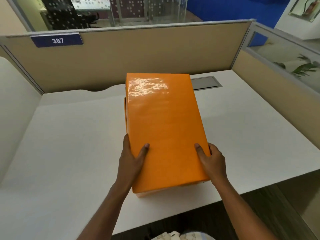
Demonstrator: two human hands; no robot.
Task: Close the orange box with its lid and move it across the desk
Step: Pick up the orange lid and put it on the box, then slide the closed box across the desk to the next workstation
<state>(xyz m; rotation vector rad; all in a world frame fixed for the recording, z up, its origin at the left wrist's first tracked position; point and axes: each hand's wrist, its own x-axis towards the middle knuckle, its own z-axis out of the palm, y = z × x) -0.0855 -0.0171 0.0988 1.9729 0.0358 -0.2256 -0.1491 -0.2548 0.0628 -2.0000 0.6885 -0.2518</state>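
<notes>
A glossy orange lid (162, 125) covers the orange box, whose body (126, 108) peeks out along the left side and at the near bottom edge. The box stands lengthwise in the middle of the white desk (69, 144). My left hand (132, 156) grips the lid's near left side, thumb on top. My right hand (212, 158) grips the near right side, thumb on top too. The lid looks slightly askew over the box; whether it is fully seated I cannot tell.
Beige partition walls (147, 52) close the desk at the back and right, with a blue tag reading 387 (57, 40). A grey cable hatch (206, 83) lies in the desk behind the box. The desk's front edge runs near my forearms.
</notes>
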